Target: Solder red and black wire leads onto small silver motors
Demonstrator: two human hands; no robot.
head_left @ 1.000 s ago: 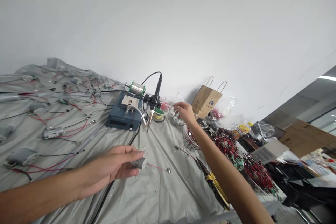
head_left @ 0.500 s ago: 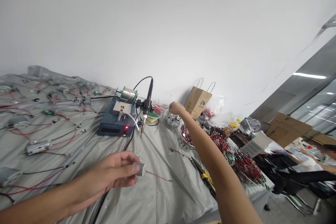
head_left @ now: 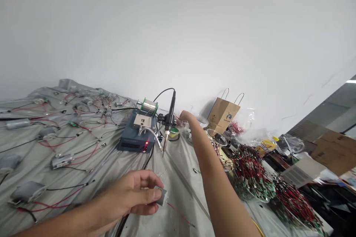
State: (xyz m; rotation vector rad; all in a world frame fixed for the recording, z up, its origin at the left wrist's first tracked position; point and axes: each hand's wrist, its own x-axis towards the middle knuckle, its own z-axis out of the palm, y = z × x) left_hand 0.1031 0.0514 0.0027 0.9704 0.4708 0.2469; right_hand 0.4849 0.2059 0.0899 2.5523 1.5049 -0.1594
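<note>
My left hand [head_left: 141,194] is closed, its thumb and fingers pinching a small grey motor [head_left: 162,196] above the sheet-covered table. A red wire [head_left: 180,214] trails from the motor to the right. My right arm stretches far forward, and my right hand [head_left: 187,116] is at the back by the wall, beside some thin red wires and above a tub of small parts [head_left: 188,136]. Its fingers point down and away, so their grip is hidden. Between the hands stands a soldering iron [head_left: 170,114], tip down in its holder, beside a blue soldering station [head_left: 136,133] with a lit red lamp.
A solder spool [head_left: 149,106] sits on the station. Several wired motors [head_left: 62,160] lie across the left of the grey sheet. To the right are a paper bag [head_left: 224,114], heaps of red and black wires [head_left: 251,170] and a cardboard box [head_left: 332,150].
The view has swung left, so the table things appear further right. My right hand has shifted left from over the parts tub toward the red wires. My left hand still holds the motor.
</note>
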